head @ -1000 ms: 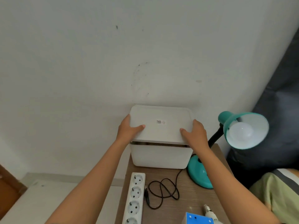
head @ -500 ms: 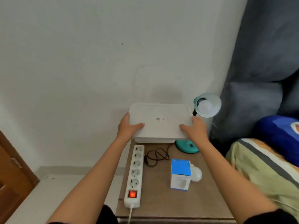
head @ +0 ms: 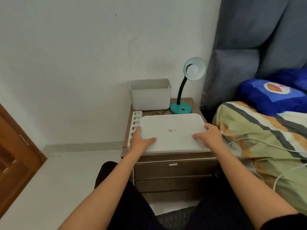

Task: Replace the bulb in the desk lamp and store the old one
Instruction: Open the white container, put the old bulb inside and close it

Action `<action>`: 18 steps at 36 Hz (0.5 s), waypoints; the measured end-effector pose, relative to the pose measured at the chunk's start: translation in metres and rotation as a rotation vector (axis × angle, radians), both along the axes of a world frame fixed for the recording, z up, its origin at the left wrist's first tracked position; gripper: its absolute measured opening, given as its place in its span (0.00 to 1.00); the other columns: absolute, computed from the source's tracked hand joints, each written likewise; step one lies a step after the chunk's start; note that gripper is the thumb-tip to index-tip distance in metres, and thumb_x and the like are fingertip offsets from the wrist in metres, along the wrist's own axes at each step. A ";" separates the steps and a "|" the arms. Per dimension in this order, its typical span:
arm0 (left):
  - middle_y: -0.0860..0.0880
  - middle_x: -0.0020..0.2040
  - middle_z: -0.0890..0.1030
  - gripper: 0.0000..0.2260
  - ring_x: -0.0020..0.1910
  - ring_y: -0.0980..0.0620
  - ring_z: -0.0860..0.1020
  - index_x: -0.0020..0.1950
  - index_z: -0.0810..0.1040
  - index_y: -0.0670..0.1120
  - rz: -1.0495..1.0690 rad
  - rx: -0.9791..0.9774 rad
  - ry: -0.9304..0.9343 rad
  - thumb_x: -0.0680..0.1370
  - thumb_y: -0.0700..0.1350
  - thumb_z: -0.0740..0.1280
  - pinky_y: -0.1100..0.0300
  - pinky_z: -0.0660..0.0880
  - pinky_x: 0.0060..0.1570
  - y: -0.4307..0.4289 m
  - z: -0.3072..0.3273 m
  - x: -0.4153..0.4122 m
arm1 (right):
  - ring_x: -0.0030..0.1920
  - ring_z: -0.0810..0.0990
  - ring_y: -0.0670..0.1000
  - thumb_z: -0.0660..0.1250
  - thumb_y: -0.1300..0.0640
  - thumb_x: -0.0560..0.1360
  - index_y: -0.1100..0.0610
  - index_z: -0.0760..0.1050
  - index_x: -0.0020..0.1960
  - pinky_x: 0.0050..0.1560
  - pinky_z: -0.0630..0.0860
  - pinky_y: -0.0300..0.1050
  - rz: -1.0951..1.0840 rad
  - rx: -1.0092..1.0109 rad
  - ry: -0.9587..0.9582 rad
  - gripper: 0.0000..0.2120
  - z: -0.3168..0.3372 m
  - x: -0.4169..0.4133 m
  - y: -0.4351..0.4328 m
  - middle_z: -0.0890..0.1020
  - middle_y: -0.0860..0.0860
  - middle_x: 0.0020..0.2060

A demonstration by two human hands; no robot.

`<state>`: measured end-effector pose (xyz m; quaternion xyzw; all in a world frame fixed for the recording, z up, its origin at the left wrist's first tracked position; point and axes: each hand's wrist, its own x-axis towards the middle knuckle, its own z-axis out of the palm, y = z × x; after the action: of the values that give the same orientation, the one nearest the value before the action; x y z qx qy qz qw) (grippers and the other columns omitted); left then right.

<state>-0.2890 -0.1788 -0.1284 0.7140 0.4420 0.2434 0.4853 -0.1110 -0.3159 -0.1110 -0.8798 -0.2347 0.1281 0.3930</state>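
Both hands hold a flat white box lid above the front of the wooden nightstand. My left hand grips its left edge, my right hand its right edge. The white storage box stands uncovered at the back of the nightstand against the wall. To its right is the teal desk lamp with a black gooseneck; a white bulb sits in its shade. The lid hides the blue bulb carton and the loose bulb seen earlier.
A white power strip lies along the nightstand's left edge, partly under the lid. A bed with a striped cover, a white cable and a blue pillow is on the right. A wooden door is at left.
The lid has come off the storage box and moved toward me, now over the nightstand's front. The view has pulled back and tilted down.
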 end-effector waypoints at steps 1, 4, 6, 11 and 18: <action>0.45 0.72 0.64 0.36 0.70 0.45 0.65 0.74 0.56 0.43 -0.015 -0.018 0.019 0.72 0.44 0.72 0.50 0.65 0.69 -0.004 -0.004 -0.003 | 0.67 0.69 0.59 0.73 0.58 0.69 0.65 0.66 0.68 0.65 0.67 0.51 -0.005 -0.019 0.011 0.31 -0.003 -0.001 -0.005 0.71 0.60 0.67; 0.45 0.70 0.67 0.32 0.68 0.45 0.67 0.72 0.59 0.41 -0.060 -0.061 0.059 0.73 0.42 0.71 0.53 0.66 0.65 -0.012 -0.014 -0.007 | 0.71 0.66 0.58 0.75 0.57 0.68 0.63 0.62 0.72 0.69 0.64 0.51 -0.010 -0.071 0.052 0.38 -0.012 -0.003 -0.014 0.68 0.59 0.71; 0.44 0.68 0.69 0.30 0.66 0.45 0.69 0.70 0.62 0.41 -0.075 -0.099 0.077 0.72 0.41 0.71 0.53 0.67 0.64 -0.013 -0.021 -0.006 | 0.70 0.67 0.58 0.75 0.58 0.68 0.63 0.62 0.72 0.68 0.65 0.50 -0.015 -0.102 0.066 0.38 -0.016 -0.004 -0.016 0.68 0.59 0.70; 0.43 0.69 0.68 0.29 0.68 0.44 0.68 0.71 0.61 0.41 -0.084 -0.151 0.126 0.73 0.40 0.70 0.52 0.67 0.64 -0.013 -0.035 -0.001 | 0.66 0.71 0.57 0.73 0.60 0.69 0.64 0.66 0.68 0.59 0.69 0.46 -0.023 -0.160 0.123 0.31 -0.026 -0.003 -0.014 0.72 0.59 0.67; 0.44 0.67 0.71 0.28 0.66 0.45 0.69 0.69 0.64 0.41 -0.076 -0.207 0.157 0.72 0.38 0.71 0.53 0.67 0.64 0.000 -0.054 0.008 | 0.65 0.70 0.58 0.73 0.60 0.69 0.66 0.67 0.67 0.61 0.70 0.48 -0.009 -0.218 0.202 0.29 -0.047 0.005 -0.002 0.72 0.60 0.65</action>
<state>-0.2812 -0.1784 -0.1825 0.6933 0.4740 0.1215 0.5291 -0.1064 -0.3181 -0.1581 -0.9009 -0.1747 0.2388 0.3174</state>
